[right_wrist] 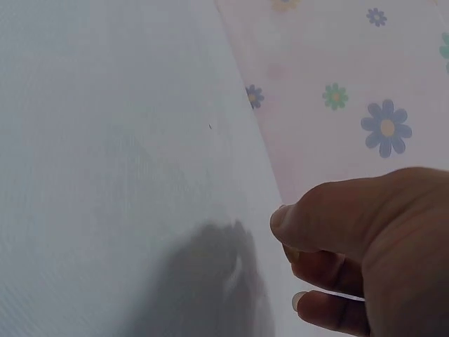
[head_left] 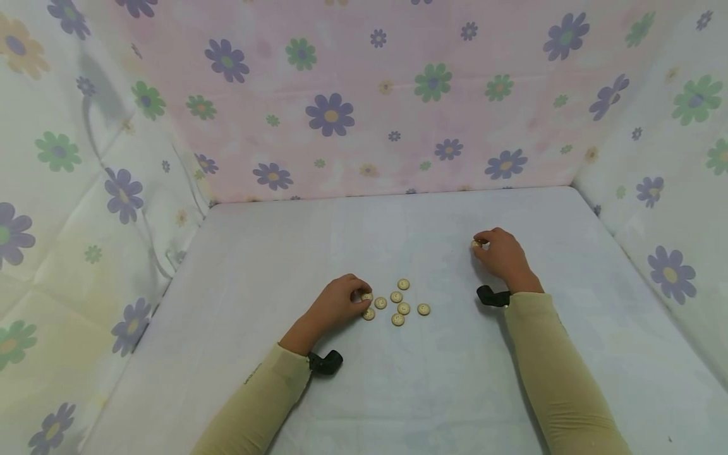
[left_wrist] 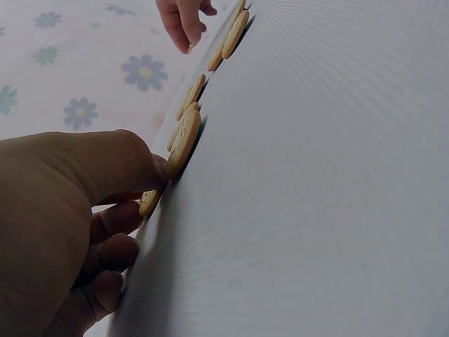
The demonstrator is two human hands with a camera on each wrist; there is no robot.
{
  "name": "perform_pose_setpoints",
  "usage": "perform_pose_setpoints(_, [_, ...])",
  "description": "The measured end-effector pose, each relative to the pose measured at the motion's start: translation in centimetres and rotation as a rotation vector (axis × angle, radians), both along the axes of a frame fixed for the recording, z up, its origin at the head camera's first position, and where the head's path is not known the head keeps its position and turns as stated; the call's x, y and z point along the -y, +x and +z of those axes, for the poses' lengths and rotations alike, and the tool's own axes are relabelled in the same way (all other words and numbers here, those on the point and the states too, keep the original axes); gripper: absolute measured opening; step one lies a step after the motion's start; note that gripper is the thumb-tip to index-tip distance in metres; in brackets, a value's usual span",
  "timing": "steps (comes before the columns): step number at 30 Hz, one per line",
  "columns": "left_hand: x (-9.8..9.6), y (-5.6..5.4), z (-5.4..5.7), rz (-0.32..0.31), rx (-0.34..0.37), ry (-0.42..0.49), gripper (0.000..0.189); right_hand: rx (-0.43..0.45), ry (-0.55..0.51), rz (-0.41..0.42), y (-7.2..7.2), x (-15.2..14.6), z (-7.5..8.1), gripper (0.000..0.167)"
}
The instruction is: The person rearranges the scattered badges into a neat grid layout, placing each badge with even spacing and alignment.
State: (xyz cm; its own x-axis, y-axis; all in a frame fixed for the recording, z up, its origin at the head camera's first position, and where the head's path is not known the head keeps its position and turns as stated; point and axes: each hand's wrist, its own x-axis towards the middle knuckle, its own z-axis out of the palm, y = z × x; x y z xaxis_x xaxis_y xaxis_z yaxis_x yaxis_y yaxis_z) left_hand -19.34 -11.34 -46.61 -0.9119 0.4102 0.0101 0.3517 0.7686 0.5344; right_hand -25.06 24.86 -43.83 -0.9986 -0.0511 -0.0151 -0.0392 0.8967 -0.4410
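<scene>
Several round, cream-coloured buttons lie in a loose cluster on the white table (head_left: pixel 273 246), among them one button (head_left: pixel 403 284) at the far end and another (head_left: pixel 423 309) on the right. At the cluster's left edge, my left hand (head_left: pixel 335 303) pinches a button (head_left: pixel 366 296) between thumb and fingers. In the left wrist view, that button (left_wrist: pixel 149 202) is partly hidden by the thumb, and a nearer button (left_wrist: pixel 184 144) lies beside the thumb tip. Farther back and to the right, my right hand (head_left: pixel 503 256) holds a button (head_left: pixel 475 244) at its fingertips, mostly hidden in the right wrist view.
A pink flowered cloth (head_left: pixel 352 151) hangs behind the table's back edge. White flowered cloths close in the left side (head_left: pixel 62 208) and the right side (head_left: pixel 677 208). Black wrist cameras sit at the left cuff (head_left: pixel 326 363) and right cuff (head_left: pixel 492 296).
</scene>
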Motion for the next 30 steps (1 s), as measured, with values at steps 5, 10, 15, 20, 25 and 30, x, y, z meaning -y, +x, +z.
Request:
perform_pose_setpoints(5, [0.0,0.1,0.1,0.000,0.010,0.000,0.020,0.032,0.007,-0.026,-0.3,-0.5,-0.3,0.039])
perform_pose_setpoints(10, [-0.1,0.1,0.2,0.005,0.017,-0.004,0.021,0.060,0.019,-0.045,-0.6,-0.9,-0.7,0.039])
perform_pose_setpoints(15, [-0.1,0.1,0.2,0.005,0.014,-0.005,0.020,0.079,0.015,-0.062,-0.6,-1.1,-1.1,0.039])
perform_pose_setpoints(20, [-0.1,0.1,0.2,0.001,0.011,-0.007,0.020,0.085,0.001,-0.077,-0.6,-1.2,-1.2,0.038])
perform_pose_setpoints(25, [-0.1,0.1,0.3,0.006,0.016,-0.001,0.020,0.085,0.001,-0.080,-0.7,-1.2,-1.3,0.038])
perform_pose_setpoints(30, [-0.1,0.2,0.3,0.007,0.022,0.001,0.020,0.086,-0.002,-0.080,-0.8,-1.3,-1.5,0.038])
